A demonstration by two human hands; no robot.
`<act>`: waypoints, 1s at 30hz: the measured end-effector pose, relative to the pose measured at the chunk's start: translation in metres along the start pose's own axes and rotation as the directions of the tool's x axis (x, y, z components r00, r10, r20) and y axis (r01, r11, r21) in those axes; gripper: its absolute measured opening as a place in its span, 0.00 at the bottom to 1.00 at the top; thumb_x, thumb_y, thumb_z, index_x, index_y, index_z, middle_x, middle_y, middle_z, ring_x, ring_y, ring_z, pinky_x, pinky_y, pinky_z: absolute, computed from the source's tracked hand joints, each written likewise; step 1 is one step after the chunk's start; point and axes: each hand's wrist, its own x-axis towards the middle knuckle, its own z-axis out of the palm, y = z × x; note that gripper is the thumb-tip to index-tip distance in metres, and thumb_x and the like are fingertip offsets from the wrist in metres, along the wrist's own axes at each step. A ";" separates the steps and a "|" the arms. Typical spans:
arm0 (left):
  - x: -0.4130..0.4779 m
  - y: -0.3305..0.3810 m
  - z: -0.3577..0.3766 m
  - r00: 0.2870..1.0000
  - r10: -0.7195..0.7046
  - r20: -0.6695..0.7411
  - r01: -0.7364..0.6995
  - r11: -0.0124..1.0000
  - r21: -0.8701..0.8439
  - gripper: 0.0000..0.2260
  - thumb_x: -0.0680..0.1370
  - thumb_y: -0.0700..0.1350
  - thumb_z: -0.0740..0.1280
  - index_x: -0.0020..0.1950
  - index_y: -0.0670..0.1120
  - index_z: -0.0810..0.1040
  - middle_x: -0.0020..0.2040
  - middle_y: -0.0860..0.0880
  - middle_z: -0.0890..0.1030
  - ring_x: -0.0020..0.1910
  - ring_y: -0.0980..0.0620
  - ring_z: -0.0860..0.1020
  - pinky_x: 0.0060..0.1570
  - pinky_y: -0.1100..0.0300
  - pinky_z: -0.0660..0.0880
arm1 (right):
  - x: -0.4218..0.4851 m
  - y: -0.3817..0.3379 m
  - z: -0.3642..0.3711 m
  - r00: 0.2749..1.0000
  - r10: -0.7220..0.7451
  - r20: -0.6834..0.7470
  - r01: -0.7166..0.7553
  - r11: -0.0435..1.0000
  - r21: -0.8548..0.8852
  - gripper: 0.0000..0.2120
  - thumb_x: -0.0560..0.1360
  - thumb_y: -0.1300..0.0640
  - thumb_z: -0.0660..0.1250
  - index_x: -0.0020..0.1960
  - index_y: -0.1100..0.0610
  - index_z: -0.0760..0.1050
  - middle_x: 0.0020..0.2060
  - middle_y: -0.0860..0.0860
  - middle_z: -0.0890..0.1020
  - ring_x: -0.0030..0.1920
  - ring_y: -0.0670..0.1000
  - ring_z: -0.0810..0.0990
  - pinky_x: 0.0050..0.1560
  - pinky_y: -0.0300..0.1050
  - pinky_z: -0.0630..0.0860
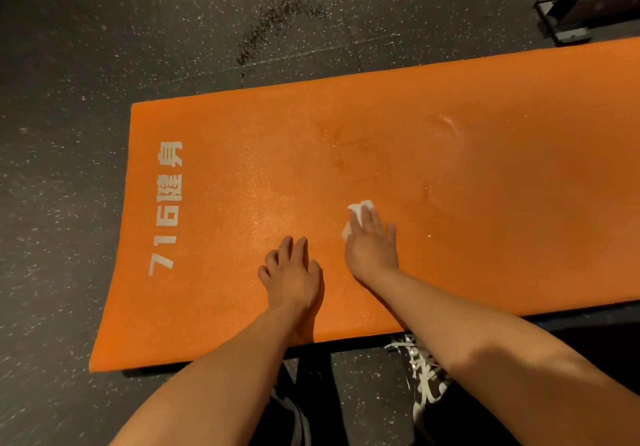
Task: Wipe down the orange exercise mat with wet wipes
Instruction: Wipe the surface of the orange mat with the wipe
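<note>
Orange exercise mat (485,245) lies flat on a dark speckled floor (104,47), its short end to the left and its length running off the right edge of view; white lettering (166,210) reading "716" and two characters runs along that short end. Wet wipe (363,206), white and crumpled, sits on the mat toward the near long edge, roughly midway across the visible surface. Right hand (372,241) lies on top of the wipe, fingers extended and laid flat, pressing it against the mat; parts of the wipe show beyond the fingertips and beside the thumb side. Left hand (292,272) rests on the mat just left of the right hand, apart from the wipe, fingers arched with tips on the surface, holding nothing. Glossy wet patches (446,127) show on the mat beyond the right hand, toward the far long edge. A dark stain (270,26) marks the floor past the far edge; a dark framed object (581,6) stands at the far right, its nature unclear. Two dark shoes with white laces (429,373) stand on the floor at the near long edge.
</note>
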 end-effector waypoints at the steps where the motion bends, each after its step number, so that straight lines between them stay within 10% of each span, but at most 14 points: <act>1: 0.000 -0.001 0.001 1.000 0.005 -0.003 -0.005 1.000 -0.005 0.24 0.83 0.55 0.55 0.79 0.57 0.60 0.81 0.52 0.55 0.76 0.44 0.53 0.72 0.44 0.50 | 0.005 0.002 -0.002 0.998 0.059 -0.003 -0.059 0.998 0.014 0.30 0.85 0.54 0.51 0.83 0.51 0.41 0.82 0.51 0.38 0.81 0.52 0.35 0.79 0.61 0.37; 10: 0.002 -0.005 0.002 0.999 0.038 -0.033 -0.038 0.999 -0.001 0.22 0.84 0.52 0.53 0.79 0.56 0.60 0.81 0.52 0.56 0.75 0.45 0.55 0.71 0.45 0.53 | 0.006 -0.031 0.012 0.927 -0.356 0.120 0.363 0.931 -0.045 0.27 0.87 0.50 0.47 0.83 0.48 0.43 0.82 0.50 0.40 0.81 0.50 0.36 0.78 0.62 0.35; 16: -0.001 -0.007 0.002 0.999 0.046 -0.013 -0.046 0.999 0.017 0.23 0.85 0.53 0.51 0.81 0.56 0.57 0.82 0.53 0.53 0.77 0.46 0.53 0.72 0.45 0.51 | 0.004 -0.012 0.007 1.000 -0.005 0.003 0.005 1.000 -0.011 0.30 0.85 0.53 0.48 0.83 0.50 0.39 0.82 0.51 0.38 0.81 0.52 0.34 0.78 0.63 0.38; 23: -0.002 -0.012 0.005 0.999 0.029 -0.014 -0.030 0.998 -0.051 0.23 0.85 0.49 0.53 0.81 0.54 0.56 0.82 0.56 0.53 0.77 0.48 0.53 0.74 0.47 0.50 | -0.012 -0.033 0.018 0.893 -0.431 0.132 0.443 0.893 -0.081 0.26 0.86 0.50 0.47 0.83 0.46 0.44 0.82 0.48 0.43 0.81 0.49 0.37 0.77 0.63 0.33; 30: -0.006 -0.011 0.001 0.998 0.059 -0.007 -0.059 0.998 -0.006 0.24 0.85 0.50 0.53 0.81 0.52 0.57 0.82 0.54 0.53 0.77 0.46 0.54 0.72 0.47 0.51 | -0.002 -0.025 0.009 0.997 -0.067 0.036 0.067 0.998 0.002 0.32 0.84 0.55 0.50 0.82 0.47 0.36 0.82 0.49 0.38 0.81 0.51 0.35 0.78 0.63 0.37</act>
